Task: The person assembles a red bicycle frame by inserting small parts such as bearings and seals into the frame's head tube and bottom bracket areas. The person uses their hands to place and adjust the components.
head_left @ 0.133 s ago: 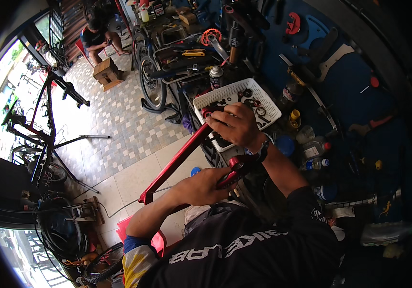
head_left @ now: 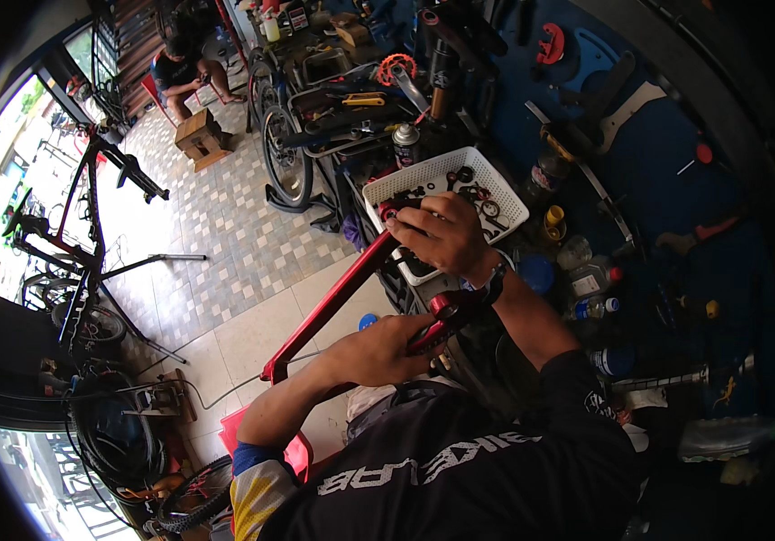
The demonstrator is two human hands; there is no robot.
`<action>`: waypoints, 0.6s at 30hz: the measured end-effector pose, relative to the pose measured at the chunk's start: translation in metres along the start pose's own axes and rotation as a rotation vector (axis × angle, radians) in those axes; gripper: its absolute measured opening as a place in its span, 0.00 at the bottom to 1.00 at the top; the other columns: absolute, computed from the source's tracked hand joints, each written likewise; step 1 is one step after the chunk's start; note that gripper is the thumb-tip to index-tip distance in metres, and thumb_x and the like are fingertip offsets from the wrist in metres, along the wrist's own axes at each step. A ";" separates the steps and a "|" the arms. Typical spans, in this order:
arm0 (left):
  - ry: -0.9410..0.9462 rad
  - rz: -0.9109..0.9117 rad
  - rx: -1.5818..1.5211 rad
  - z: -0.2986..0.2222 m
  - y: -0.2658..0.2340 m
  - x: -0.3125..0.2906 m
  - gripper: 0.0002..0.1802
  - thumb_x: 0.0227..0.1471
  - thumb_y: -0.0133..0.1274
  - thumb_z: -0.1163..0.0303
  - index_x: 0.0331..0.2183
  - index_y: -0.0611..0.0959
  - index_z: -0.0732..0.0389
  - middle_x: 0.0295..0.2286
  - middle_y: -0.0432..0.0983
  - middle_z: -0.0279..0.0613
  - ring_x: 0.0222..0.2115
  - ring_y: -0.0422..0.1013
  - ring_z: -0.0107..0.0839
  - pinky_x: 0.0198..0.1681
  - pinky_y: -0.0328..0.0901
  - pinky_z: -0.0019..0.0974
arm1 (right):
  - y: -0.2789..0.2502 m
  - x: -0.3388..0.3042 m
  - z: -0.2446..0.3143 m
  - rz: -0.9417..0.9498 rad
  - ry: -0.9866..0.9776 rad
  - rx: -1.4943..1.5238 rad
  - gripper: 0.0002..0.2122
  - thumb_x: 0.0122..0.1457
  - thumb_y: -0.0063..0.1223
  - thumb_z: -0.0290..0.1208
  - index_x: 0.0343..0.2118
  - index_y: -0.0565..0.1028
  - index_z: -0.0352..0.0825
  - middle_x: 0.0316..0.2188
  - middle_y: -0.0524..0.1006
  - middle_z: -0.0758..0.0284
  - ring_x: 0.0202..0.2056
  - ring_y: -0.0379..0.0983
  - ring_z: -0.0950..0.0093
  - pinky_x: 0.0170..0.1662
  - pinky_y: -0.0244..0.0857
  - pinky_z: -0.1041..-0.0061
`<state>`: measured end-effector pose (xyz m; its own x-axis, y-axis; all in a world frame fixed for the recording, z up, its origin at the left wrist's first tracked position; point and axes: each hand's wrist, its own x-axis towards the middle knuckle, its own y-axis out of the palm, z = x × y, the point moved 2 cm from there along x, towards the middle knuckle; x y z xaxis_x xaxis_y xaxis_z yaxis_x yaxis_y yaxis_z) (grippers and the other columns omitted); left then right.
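Observation:
A red bicycle swingarm (head_left: 329, 305) lies slantwise in front of my body, with round pivot ends. My left hand (head_left: 380, 350) is closed round its nearer arm, close to a red pivot end (head_left: 444, 308). My right hand (head_left: 442, 233) is closed at the far pivot end (head_left: 389, 210), its fingers bent over the ring. Whether those fingers also pinch some small part cannot be made out. Just beyond the right hand sits a white perforated basket (head_left: 511, 209) with rings and small dark parts in it.
An aerosol can (head_left: 406, 144) stands behind the basket. Bottles (head_left: 593, 277) and tools crowd the blue bench (head_left: 640, 216) at right. Bicycle wheels (head_left: 284, 153) lean at the far side. A frame on a stand (head_left: 90, 225) is at left. Another person (head_left: 184, 77) sits near a wooden box (head_left: 202, 140).

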<state>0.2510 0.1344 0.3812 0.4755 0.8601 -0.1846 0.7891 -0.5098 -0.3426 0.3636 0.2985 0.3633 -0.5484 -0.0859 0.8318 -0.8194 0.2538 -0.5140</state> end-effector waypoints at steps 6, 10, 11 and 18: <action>-0.017 -0.005 -0.003 -0.001 -0.005 0.005 0.14 0.54 0.58 0.72 0.43 0.79 0.65 0.29 0.79 0.44 0.30 0.73 0.29 0.38 0.69 0.38 | 0.001 0.003 -0.007 0.029 0.000 -0.010 0.07 0.50 0.65 0.29 0.34 0.84 0.42 0.37 0.79 0.77 0.40 0.70 0.75 0.38 0.67 0.73; -0.021 -0.012 -0.007 0.001 -0.008 0.004 0.14 0.55 0.58 0.72 0.44 0.79 0.65 0.29 0.79 0.42 0.30 0.73 0.26 0.39 0.69 0.37 | -0.002 0.006 -0.009 0.116 0.015 0.003 0.09 0.50 0.65 0.30 0.36 0.84 0.43 0.39 0.78 0.79 0.41 0.70 0.75 0.41 0.66 0.72; -0.040 -0.013 -0.010 0.000 -0.008 0.003 0.14 0.56 0.58 0.72 0.44 0.79 0.65 0.29 0.79 0.42 0.30 0.73 0.26 0.39 0.68 0.37 | -0.003 0.008 -0.009 0.139 0.015 0.004 0.09 0.50 0.65 0.31 0.36 0.84 0.43 0.39 0.78 0.79 0.42 0.70 0.75 0.42 0.66 0.72; -0.021 -0.016 -0.035 0.002 -0.009 0.004 0.15 0.57 0.57 0.72 0.45 0.78 0.65 0.29 0.79 0.41 0.31 0.71 0.24 0.39 0.68 0.36 | -0.004 0.012 -0.009 0.148 0.045 -0.005 0.12 0.50 0.68 0.31 0.39 0.83 0.43 0.40 0.78 0.77 0.43 0.71 0.74 0.44 0.65 0.70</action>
<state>0.2452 0.1424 0.3817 0.4543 0.8684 -0.1988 0.8099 -0.4955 -0.3139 0.3619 0.3054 0.3772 -0.6553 -0.0040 0.7554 -0.7290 0.2651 -0.6310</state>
